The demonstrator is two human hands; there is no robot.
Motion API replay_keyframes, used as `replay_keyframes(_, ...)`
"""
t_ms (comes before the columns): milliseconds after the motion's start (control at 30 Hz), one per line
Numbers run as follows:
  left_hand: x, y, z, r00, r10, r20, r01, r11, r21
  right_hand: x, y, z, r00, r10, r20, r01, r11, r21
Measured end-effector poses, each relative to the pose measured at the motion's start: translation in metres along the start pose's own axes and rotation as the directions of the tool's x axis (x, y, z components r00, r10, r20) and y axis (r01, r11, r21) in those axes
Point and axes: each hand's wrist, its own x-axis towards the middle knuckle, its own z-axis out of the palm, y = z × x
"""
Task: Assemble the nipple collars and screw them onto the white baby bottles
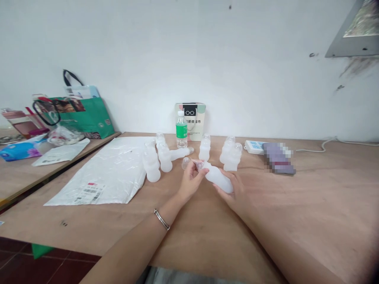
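Observation:
Above the table, a frosted white plastic bottle lies tilted between my hands, its top end toward the left. My right hand wraps round the bottle's body. At the neck, my left hand is closed, thumb against the bottle and fingers on its clear top; the fingers partly hide that top. A small clear cap sits just beyond my left fingers. Similar white bottles with clear domed tops stand to the left and right, one stands behind, and another lies on its side.
A white plastic mailing bag lies flat at left. Behind stand a water bottle and a paper bag. At right are a white power strip and a blurred purple object. A green bag stands on the adjoining table.

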Motion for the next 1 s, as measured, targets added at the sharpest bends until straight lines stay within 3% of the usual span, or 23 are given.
replay_keyframes(100,0.002,0.009,-0.001,0.989,-0.043,0.142,0.062,0.989,-0.131,0.004,-0.008,-0.004,0.971,0.210,0.112,-0.230,0.949,0.217)
replay_keyframes(133,0.002,0.011,-0.002,0.981,-0.052,0.189,0.084,0.982,-0.167,0.005,-0.011,-0.005,0.939,0.292,0.182,-0.337,0.889,0.311)
replay_keyframes(200,0.003,0.014,-0.005,0.965,-0.054,0.257,0.112,0.970,-0.216,0.006,-0.017,-0.004,0.851,0.388,0.354,-0.522,0.692,0.498)
replay_keyframes(267,0.002,0.015,-0.005,0.959,-0.057,0.278,0.124,0.965,-0.230,0.008,-0.021,-0.002,0.790,0.382,0.480,-0.613,0.496,0.615)
replay_keyframes(333,0.000,0.014,-0.004,0.961,-0.084,0.264,0.145,0.964,-0.222,0.009,-0.022,0.000,0.770,0.382,0.511,-0.637,0.409,0.654)
replay_keyframes(467,-0.002,0.008,0.000,0.969,-0.121,0.215,0.161,0.971,-0.179,0.008,-0.022,0.002,0.756,0.403,0.516,-0.654,0.419,0.630)
replay_keyframes(667,0.008,-0.007,-0.008,0.975,-0.147,0.166,0.179,0.963,-0.201,0.005,-0.013,0.003,0.796,0.440,0.416,-0.588,0.400,0.703)
replay_keyframes(733,0.007,-0.009,-0.007,0.972,-0.181,0.152,0.212,0.950,-0.227,0.005,-0.011,0.003,0.793,0.449,0.412,-0.594,0.418,0.687)
replay_keyframes(900,-0.001,-0.002,0.003,0.979,-0.142,0.145,0.170,0.966,-0.198,0.008,-0.017,0.000,0.774,0.457,0.438,-0.630,0.491,0.602)
replay_keyframes(1000,-0.002,0.002,0.002,0.972,-0.175,0.158,0.207,0.953,-0.221,0.009,-0.021,-0.002,0.758,0.421,0.498,-0.650,0.423,0.631)
